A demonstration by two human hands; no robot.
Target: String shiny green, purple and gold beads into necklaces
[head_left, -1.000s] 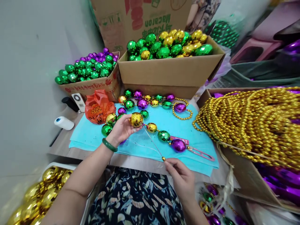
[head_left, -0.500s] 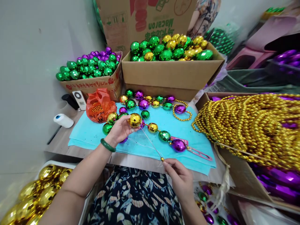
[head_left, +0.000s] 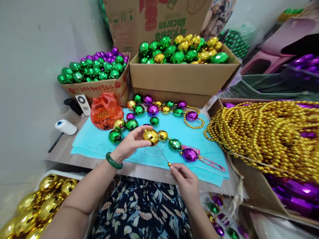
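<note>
My left hand (head_left: 133, 142), with a green bangle (head_left: 114, 161) on the wrist, grips a large gold faceted bead (head_left: 151, 137) between thumb and fingers. From that bead a thin needle-like length (head_left: 163, 153) runs down to a small gold bead (head_left: 169, 164). My right hand (head_left: 184, 181) pinches at the small bead; what else its fingertips hold is too small to make out. Behind the hands, a strand of purple, green and gold beads (head_left: 175, 144) lies on a turquoise cloth (head_left: 159, 166). A pink tool (head_left: 213, 163) rests at the strand's right end.
Cartons of green and purple beads (head_left: 96, 89) and green and gold beads (head_left: 184, 76) stand behind. An orange bag (head_left: 107, 113) and a white thread spool (head_left: 66, 127) are left. Gold bead strings (head_left: 264, 136) fill the right. Large gold balls (head_left: 50, 205) sit lower left.
The large gold bead in my left hand has moved right and down, nearer to my right hand. My right hand has shifted slightly left and up, so the visible needle-like length is shorter.
</note>
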